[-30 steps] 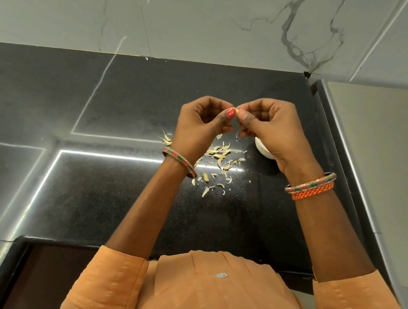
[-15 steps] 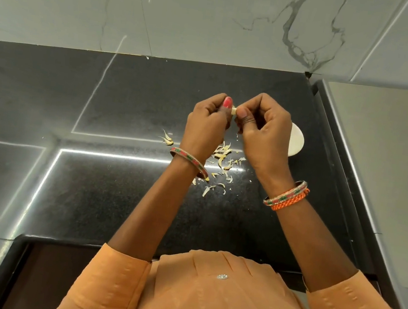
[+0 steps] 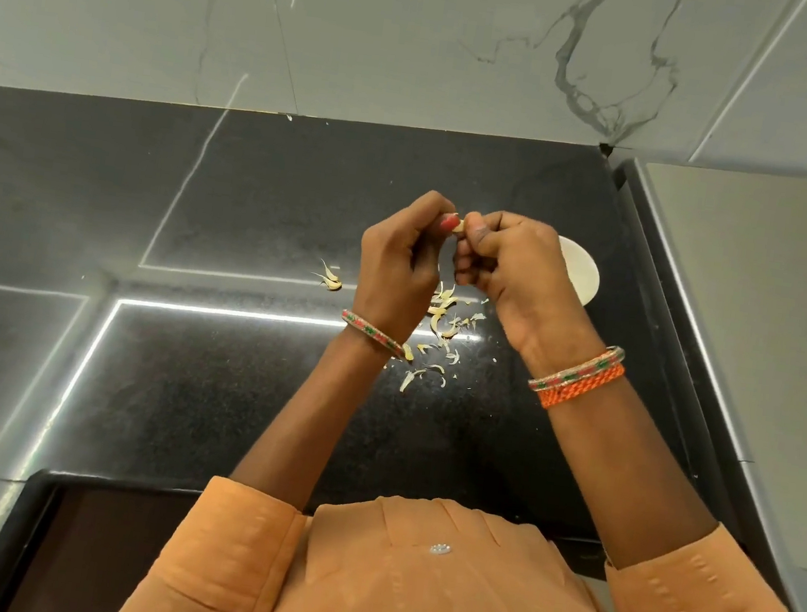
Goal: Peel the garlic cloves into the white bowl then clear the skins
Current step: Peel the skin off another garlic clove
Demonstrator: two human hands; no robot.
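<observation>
We pinch a garlic clove [image 3: 459, 226] between left hand [image 3: 399, 259] and right hand [image 3: 508, 262]; white bowl [image 3: 580, 276] lies just right, nearest the right hand.

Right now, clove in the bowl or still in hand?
In hand. Left hand and right hand both pinch the garlic clove above the counter; white bowl sits behind the right hand.

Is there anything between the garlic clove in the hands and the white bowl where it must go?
Nothing visible: both hands pinch the garlic clove, and the white bowl sits beside and partly behind the right hand.
</observation>
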